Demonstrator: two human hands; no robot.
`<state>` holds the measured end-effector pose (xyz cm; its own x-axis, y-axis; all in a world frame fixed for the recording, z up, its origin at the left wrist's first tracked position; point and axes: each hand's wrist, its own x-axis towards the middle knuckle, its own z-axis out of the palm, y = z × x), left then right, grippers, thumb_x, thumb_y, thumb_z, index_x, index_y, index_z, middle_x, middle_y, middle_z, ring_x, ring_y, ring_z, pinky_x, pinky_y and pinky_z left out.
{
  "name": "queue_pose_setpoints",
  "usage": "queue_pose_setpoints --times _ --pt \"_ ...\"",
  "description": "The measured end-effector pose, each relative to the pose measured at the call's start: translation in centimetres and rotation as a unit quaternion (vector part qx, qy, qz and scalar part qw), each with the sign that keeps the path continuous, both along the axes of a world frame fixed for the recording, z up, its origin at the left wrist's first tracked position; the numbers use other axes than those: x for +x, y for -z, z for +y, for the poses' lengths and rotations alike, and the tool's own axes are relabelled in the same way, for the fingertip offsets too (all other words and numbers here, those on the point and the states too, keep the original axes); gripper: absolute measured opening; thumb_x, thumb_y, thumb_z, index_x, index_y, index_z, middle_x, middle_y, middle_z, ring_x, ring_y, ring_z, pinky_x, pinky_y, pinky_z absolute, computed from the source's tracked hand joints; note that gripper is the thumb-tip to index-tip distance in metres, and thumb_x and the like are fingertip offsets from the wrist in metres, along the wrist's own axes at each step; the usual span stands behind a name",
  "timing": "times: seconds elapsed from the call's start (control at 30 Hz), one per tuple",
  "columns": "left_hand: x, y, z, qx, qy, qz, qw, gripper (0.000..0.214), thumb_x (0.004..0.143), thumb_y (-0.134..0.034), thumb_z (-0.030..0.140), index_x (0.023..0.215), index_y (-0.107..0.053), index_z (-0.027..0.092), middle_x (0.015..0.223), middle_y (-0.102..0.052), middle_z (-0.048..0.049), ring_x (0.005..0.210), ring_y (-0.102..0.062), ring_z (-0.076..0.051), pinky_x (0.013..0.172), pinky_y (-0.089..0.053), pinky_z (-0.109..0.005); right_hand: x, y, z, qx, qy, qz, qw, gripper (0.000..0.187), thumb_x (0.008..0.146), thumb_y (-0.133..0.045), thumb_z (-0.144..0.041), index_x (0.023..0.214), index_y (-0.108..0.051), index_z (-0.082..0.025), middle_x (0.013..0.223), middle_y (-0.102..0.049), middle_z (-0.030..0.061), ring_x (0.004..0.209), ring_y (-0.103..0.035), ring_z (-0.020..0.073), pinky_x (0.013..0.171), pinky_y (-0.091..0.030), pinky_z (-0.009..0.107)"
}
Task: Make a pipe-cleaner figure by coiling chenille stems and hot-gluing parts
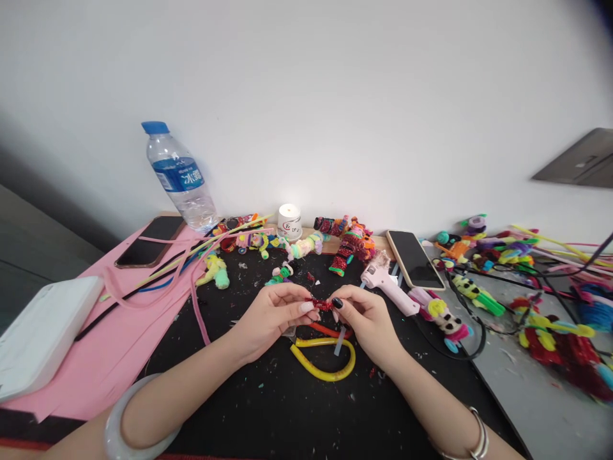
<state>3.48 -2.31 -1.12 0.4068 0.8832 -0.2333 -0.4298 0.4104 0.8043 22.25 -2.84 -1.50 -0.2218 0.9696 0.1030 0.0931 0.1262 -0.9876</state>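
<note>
A short piece of shiny red pipe cleaner [322,305] is stretched between my two hands above the black mat. My left hand [272,316] pinches one end between thumb and fingers, and my right hand [366,319] pinches the other. Just below them lies a cutting tool with a yellow handle [330,377] and a red one; its head is mostly hidden by my left hand. A translucent strip [340,340], perhaps a glue stick, rests across the yellow handle. To the right of my right hand is a pale pink glue gun [390,287].
A tilted water bottle [179,176] leans on the wall beside a white cup [290,222]. Several pipe-cleaner figures [352,246] line the back. Phones lie left [151,241] and right [416,259]. Pink sheets [119,338] carry a white box [50,332]. Black cables [479,342] run at right.
</note>
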Motion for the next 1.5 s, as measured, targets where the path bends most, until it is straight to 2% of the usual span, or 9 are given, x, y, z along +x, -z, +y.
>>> queue_pose_setpoints --times 0.2,0.33,0.43,0.67,0.87,1.13,1.5 --pt "-0.04 -0.02 -0.21 -0.016 0.039 -0.024 0.999 0.014 0.064 -0.080 0.019 0.072 -0.070 0.015 0.065 -0.071 -0.0020 0.060 -0.067 -0.011 0.061 -0.053 -0.018 -0.12 0.20 -0.04 -0.078 -0.031 0.099 0.992 0.026 0.074 -0.069 -0.040 0.069 -0.059 -0.017 0.051 -0.050 -0.0045 0.042 -0.037 0.0070 0.041 -0.030 0.020" --pt "0.00 0.04 -0.35 -0.019 0.069 -0.035 0.997 0.012 0.065 -0.079 0.017 0.074 -0.072 0.015 0.066 -0.072 -0.0023 0.062 -0.068 -0.010 0.061 -0.053 -0.016 -0.10 0.34 -0.06 -0.105 -0.056 0.129 0.984 0.025 0.072 -0.071 -0.038 0.070 -0.059 -0.017 0.050 -0.051 -0.0048 0.040 -0.036 0.0057 0.038 -0.026 0.018" --pt "0.00 0.10 -0.32 -0.025 0.063 -0.029 0.997 0.013 0.067 -0.078 0.017 0.079 -0.074 0.016 0.072 -0.074 -0.0026 0.065 -0.068 -0.009 0.064 -0.054 -0.015 -0.02 0.43 0.00 -0.107 -0.063 0.134 0.983 0.023 0.073 -0.071 -0.036 0.071 -0.059 -0.016 0.051 -0.053 -0.0044 0.040 -0.036 0.0054 0.038 -0.025 0.018" --pt "-0.06 0.37 -0.08 0.000 0.036 -0.004 0.999 0.021 0.074 -0.073 0.019 0.095 -0.071 0.018 0.084 -0.073 -0.0026 0.075 -0.068 -0.009 0.072 -0.054 -0.017 -0.05 0.16 -0.03 -0.077 -0.009 0.076 0.994 0.019 0.074 -0.071 -0.031 0.071 -0.059 -0.017 0.051 -0.051 -0.0051 0.040 -0.036 0.0052 0.037 -0.025 0.018" --pt "-0.01 0.44 0.02 0.031 0.019 0.020 0.999 0.017 0.075 -0.072 0.019 0.090 -0.065 0.018 0.080 -0.069 0.0010 0.072 -0.066 -0.008 0.068 -0.054 -0.019 -0.18 0.02 -0.07 -0.057 -0.018 0.061 0.996 0.015 0.075 -0.069 -0.027 0.070 -0.058 -0.017 0.051 -0.049 -0.0058 0.039 -0.037 0.0048 0.037 -0.027 0.018" --pt "-0.04 0.56 0.12 0.032 0.032 0.053 0.998 0.016 0.075 -0.072 0.023 0.087 -0.064 0.016 0.084 -0.068 -0.0007 0.076 -0.065 -0.009 0.071 -0.054 -0.020 -0.03 0.06 -0.04 -0.042 -0.017 0.044 0.998 0.014 0.074 -0.069 -0.027 0.070 -0.060 -0.017 0.053 -0.051 -0.0057 0.039 -0.038 0.0047 0.037 -0.028 0.018" --pt "-0.13 0.61 -0.09 0.042 0.064 0.055 0.996 0.014 0.075 -0.072 0.024 0.087 -0.066 0.018 0.082 -0.067 0.0015 0.073 -0.064 -0.008 0.071 -0.053 -0.020 -0.15 -0.06 -0.08 -0.050 -0.033 0.071 0.996 0.014 0.070 -0.073 -0.024 0.073 -0.061 -0.018 0.059 -0.054 -0.0051 0.045 -0.044 0.0059 0.042 -0.036 0.018"
